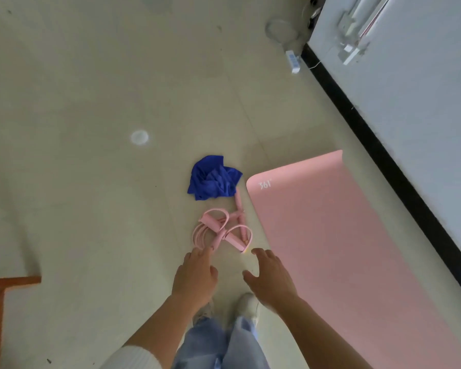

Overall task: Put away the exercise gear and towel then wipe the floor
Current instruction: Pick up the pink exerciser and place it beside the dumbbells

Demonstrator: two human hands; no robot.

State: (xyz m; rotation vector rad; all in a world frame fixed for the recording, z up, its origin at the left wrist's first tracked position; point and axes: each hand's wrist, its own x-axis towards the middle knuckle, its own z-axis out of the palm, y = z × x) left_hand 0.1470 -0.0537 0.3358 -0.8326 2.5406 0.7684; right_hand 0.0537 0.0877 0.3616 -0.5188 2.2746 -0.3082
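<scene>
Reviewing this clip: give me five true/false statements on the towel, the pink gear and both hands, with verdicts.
1. The blue towel lies crumpled on the floor. True.
2. The pink mat is rolled up. False: it lies unrolled and flat.
3. The left hand grips the pink pull rope. False: its fingers are stretched out towards the rope and grip nothing.
4. The right hand is open and holds nothing. True.
5. The blue towel lies on top of the pink mat. False: it lies on the floor, beside the mat's corner.
</scene>
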